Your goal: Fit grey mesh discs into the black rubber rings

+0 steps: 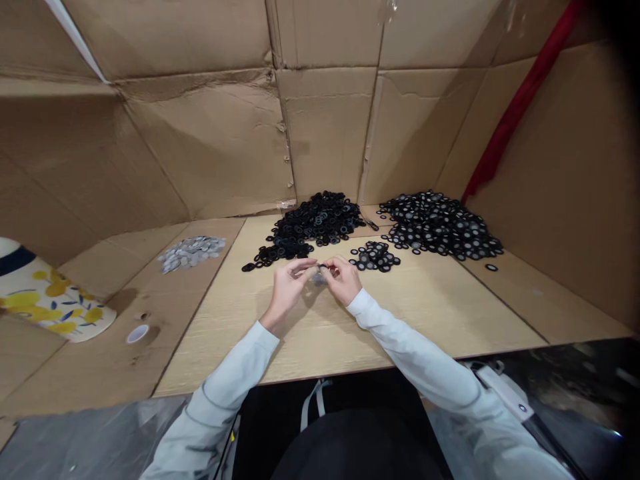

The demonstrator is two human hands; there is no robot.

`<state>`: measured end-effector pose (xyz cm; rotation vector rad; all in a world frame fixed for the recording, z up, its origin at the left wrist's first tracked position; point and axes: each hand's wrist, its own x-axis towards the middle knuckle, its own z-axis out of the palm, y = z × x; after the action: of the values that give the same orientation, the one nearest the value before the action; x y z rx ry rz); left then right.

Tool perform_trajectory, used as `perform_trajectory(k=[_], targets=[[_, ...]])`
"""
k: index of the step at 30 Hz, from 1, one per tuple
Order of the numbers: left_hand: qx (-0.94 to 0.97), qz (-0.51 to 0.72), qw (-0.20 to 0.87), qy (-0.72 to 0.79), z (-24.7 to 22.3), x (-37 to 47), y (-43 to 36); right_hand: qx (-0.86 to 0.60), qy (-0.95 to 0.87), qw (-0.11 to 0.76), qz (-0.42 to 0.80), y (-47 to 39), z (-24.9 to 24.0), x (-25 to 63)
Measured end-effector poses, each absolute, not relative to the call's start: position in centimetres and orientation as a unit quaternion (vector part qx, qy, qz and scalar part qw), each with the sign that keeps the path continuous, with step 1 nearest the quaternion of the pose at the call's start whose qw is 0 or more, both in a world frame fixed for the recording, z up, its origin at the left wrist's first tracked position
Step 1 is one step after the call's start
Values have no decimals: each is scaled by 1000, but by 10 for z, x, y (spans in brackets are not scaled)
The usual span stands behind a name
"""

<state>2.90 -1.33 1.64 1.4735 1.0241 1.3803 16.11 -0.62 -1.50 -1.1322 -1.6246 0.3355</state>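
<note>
My left hand and my right hand meet over the middle of the table. Between the fingertips of both is a small black ring, partly covered by the fingers. Some pale grey discs show just under the fingertips; how many is hidden. Behind my hands rises a large heap of black rings. Close to my right hand lies a small pile of black rings with pale centres. A bigger pile of the same filled rings spreads out at the back right.
Flat grey discs are heaped on the cardboard at the left. A flowered bottle and a roll of white tape stand nearer. A small dark tool lies between the heaps. Cardboard walls enclose the table.
</note>
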Motion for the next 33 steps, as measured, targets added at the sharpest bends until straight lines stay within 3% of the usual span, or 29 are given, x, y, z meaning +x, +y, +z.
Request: perform_trajectory(k=[7, 13, 18, 23, 29, 33], targets=[[545, 553, 488, 399, 9, 30, -6, -384, -734, 542, 143, -7, -15, 167], [557, 553, 477, 396, 8, 31, -9, -453, -701, 531, 149, -5, -18, 166], [423, 551, 633, 342, 4, 32, -7, -449, -700, 529, 166, -3, -17, 165], [261, 467, 797, 280, -5, 36, -5, -447, -690, 549, 152, -3, -19, 164], [236, 458, 818, 258, -9, 36, -6, -458, -709, 526, 103, -3, -22, 164], [257, 452, 814, 260, -9, 36, -4, -464, -754, 465, 4, -6, -18, 167]])
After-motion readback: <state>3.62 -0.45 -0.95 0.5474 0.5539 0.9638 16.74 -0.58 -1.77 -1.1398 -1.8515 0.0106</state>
